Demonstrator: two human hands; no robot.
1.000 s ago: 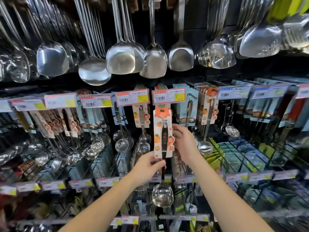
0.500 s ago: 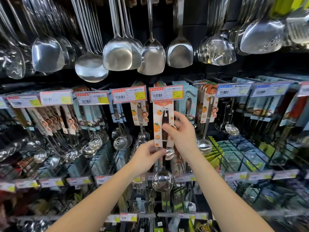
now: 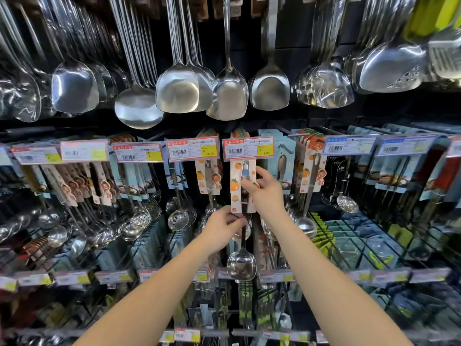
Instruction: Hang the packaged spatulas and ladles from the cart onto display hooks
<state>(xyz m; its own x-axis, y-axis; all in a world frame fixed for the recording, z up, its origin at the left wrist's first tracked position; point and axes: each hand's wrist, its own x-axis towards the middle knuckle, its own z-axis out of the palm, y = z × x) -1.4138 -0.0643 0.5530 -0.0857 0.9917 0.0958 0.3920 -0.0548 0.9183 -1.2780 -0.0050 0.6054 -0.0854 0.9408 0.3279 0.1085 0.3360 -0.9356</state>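
Note:
A packaged ladle [image 3: 241, 262] with a white card printed with oranges [image 3: 235, 186] hangs upright in front of the display. Its card top sits right under a red price tag [image 3: 248, 148] at the end of a display hook. My right hand [image 3: 265, 189] pinches the card's upper right side. My left hand [image 3: 224, 227] grips the card's bottom edge and the handle just below it. The steel bowl dangles beneath my hands. The cart is out of view.
Bare steel spatulas [image 3: 228, 93] and ladles [image 3: 137, 108] hang in a row overhead. Carded ladles and skimmers [image 3: 178, 219] fill hooks to both sides, each behind a price tag [image 3: 192, 149]. A lower rail of tags [image 3: 72, 278] fronts more packages.
Both hands have lifted the packaged ladle upward; its card top has gone from below the price tag to right up behind it.

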